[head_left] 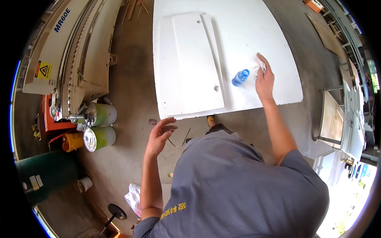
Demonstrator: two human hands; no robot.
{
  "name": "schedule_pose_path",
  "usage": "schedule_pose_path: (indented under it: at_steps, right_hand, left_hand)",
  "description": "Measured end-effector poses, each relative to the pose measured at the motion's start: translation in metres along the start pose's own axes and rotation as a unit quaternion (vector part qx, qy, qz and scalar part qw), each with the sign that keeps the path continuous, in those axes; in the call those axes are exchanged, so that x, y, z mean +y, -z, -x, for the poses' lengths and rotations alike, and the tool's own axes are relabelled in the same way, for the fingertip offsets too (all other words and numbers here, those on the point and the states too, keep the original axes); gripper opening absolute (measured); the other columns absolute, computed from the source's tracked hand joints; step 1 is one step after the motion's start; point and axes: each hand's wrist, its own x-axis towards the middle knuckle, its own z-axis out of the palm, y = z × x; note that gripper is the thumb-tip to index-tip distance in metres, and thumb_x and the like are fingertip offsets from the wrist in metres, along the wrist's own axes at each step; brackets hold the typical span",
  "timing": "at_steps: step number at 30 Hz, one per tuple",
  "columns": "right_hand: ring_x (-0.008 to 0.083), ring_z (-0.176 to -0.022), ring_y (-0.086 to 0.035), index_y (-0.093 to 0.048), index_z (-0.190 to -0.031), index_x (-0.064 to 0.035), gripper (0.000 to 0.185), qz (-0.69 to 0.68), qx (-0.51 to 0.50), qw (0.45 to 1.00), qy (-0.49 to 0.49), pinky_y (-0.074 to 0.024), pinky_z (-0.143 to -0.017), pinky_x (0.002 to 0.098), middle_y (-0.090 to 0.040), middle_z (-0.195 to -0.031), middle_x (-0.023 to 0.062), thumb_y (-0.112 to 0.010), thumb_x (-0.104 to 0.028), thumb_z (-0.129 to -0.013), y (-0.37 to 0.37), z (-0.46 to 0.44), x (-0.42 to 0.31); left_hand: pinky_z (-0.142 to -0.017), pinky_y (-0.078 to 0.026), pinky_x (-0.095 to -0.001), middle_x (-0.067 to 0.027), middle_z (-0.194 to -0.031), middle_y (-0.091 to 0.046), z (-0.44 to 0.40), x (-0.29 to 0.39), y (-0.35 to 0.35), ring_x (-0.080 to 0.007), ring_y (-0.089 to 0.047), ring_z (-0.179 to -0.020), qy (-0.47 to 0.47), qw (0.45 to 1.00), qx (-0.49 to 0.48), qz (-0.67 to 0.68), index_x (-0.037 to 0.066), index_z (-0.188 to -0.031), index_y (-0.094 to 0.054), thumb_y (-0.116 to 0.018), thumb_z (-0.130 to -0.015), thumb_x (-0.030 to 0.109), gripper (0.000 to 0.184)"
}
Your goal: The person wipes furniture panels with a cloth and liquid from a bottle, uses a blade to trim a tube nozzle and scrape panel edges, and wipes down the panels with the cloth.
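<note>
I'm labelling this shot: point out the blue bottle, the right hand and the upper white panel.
Blue bottle (239, 78), head view: its body.
Right hand (265, 82), head view: its middle.
Upper white panel (194, 69), head view: its top face.

The person's shirt (254, 186) is grey, finely textured, with short sleeves (299, 166), and yellow characters (182, 206) are on its left side. Farther, a yellow-brown shoe (210, 119) is partly visible.

The pale machine (90, 51) bears "MR60E" (62, 20) (and a warning-triangle label (43, 70)), the grey shirt (246, 186) yellow Chinese characters (173, 210).
</note>
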Motion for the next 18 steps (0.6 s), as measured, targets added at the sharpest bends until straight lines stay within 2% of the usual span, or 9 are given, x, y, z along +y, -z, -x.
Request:
schedule_pose_path:
  at_steps: [1,3,5,8,10,14,16,17,18]
  right_hand:
    - [0.0284,-0.126,-0.056,-0.052,-0.139,-0.0043,0.055,0.125,0.028,0.990,0.057,-0.0448,-0.108,0.0349,-0.057,-0.138,0.0177,-0.044,0.008,-0.086,0.014,-0.011,0.014]
    - [0.0341,-0.137,-0.045,-0.052,-0.139,-0.0055,0.056,0.272,-0.052,0.955,0.107,-0.0382,-0.115,0.0396,-0.049,-0.147,0.0157,-0.050,0.008,-0.084,0.009,-0.015,0.059]
    - [0.0308,-0.141,-0.039,-0.053,-0.137,-0.0064,0.053,0.333,-0.152,0.925,0.105,-0.0340,-0.118,0.0408,-0.046,-0.149,0.0122,-0.054,0.003,-0.085,-0.006,-0.009,0.102]
    - [0.0310,-0.142,-0.038,-0.054,-0.136,-0.0061,0.049,0.364,-0.192,0.907,0.090,-0.0331,-0.118,0.0412,-0.047,-0.148,0.0124,-0.056,-0.001,-0.087,-0.019,0.005,0.151]
    - [0.0314,-0.136,-0.043,-0.054,-0.136,-0.0054,0.047,0.421,-0.205,0.880,0.082,-0.0361,-0.115,0.0416,-0.050,-0.143,0.0132,-0.058,-0.010,-0.090,-0.022,0.015,0.162]
    - [0.0307,-0.122,-0.052,-0.061,-0.126,-0.0059,0.038,0.396,-0.211,0.892,0.053,-0.0459,-0.103,0.0414,-0.058,-0.127,0.0111,-0.061,-0.022,-0.092,-0.023,0.010,0.134]
    - [0.0271,-0.106,-0.055,-0.068,-0.108,-0.0072,0.029,0.406,-0.260,0.874,0.057,-0.0526,-0.088,0.0400,-0.061,-0.110,0.0075,-0.063,-0.031,-0.091,-0.023,-0.002,0.139]
    - [0.0271,-0.106,-0.055,-0.068,-0.108,-0.0072,0.029,0.402,-0.263,0.875,0.056,-0.0526,-0.088,0.0400,-0.061,-0.110,0.0075,-0.063,-0.031,-0.091,-0.024,-0.003,0.149]
    - [0.0261,-0.103,-0.056,-0.069,-0.100,-0.0082,0.026,0.394,-0.236,0.884,0.089,-0.0536,-0.084,0.0391,-0.061,-0.105,0.0062,-0.064,-0.032,-0.091,-0.023,-0.004,0.162]
  left_hand:
    - [-0.101,-0.047,-0.0357,-0.0110,-0.132,-0.060,0.000,-0.004,-0.001,-0.0221,-0.062,-0.115,0.002,1.000,-0.003,-0.001,0.000,-0.136,-0.052,-0.049,-0.082,-0.007,0.055]
    - [-0.101,-0.048,-0.0367,-0.0111,-0.131,-0.061,-0.003,-0.006,-0.005,-0.0231,-0.062,-0.115,0.047,0.999,-0.014,0.000,0.000,-0.135,-0.054,-0.049,-0.083,-0.006,0.052]
    - [-0.101,-0.048,-0.0375,-0.0117,-0.130,-0.061,-0.004,-0.004,-0.008,-0.0239,-0.062,-0.116,0.055,0.998,-0.018,-0.006,0.000,-0.135,-0.054,-0.050,-0.084,-0.005,0.051]
    - [-0.101,-0.048,-0.0379,-0.0127,-0.130,-0.062,-0.001,0.000,-0.009,-0.0243,-0.062,-0.116,0.049,0.999,-0.018,0.005,0.000,-0.135,-0.054,-0.050,-0.083,-0.005,0.052]
    - [-0.102,-0.048,-0.0381,-0.0138,-0.130,-0.062,0.004,-0.003,-0.006,-0.0249,-0.062,-0.116,0.056,0.998,0.012,0.030,0.000,-0.134,-0.054,-0.049,-0.082,-0.005,0.053]
    - [-0.102,-0.048,-0.0382,-0.0145,-0.130,-0.062,0.014,-0.011,0.002,-0.0256,-0.062,-0.116,0.067,0.996,0.042,0.032,-0.001,-0.134,-0.054,-0.049,-0.081,-0.004,0.053]
    - [-0.102,-0.048,-0.0382,-0.0149,-0.131,-0.061,0.017,-0.013,0.005,-0.0260,-0.062,-0.116,0.069,0.995,0.047,0.047,-0.002,-0.135,-0.053,-0.049,-0.082,-0.004,0.054]
    - [-0.102,-0.048,-0.0382,-0.0149,-0.131,-0.061,0.018,-0.013,0.005,-0.0260,-0.062,-0.116,0.072,0.995,0.050,0.046,-0.002,-0.135,-0.053,-0.049,-0.082,-0.004,0.054]
    - [-0.102,-0.048,-0.0382,-0.0150,-0.131,-0.061,0.018,-0.012,0.004,-0.0260,-0.062,-0.116,0.071,0.995,0.053,0.046,-0.001,-0.136,-0.053,-0.049,-0.082,-0.004,0.054]
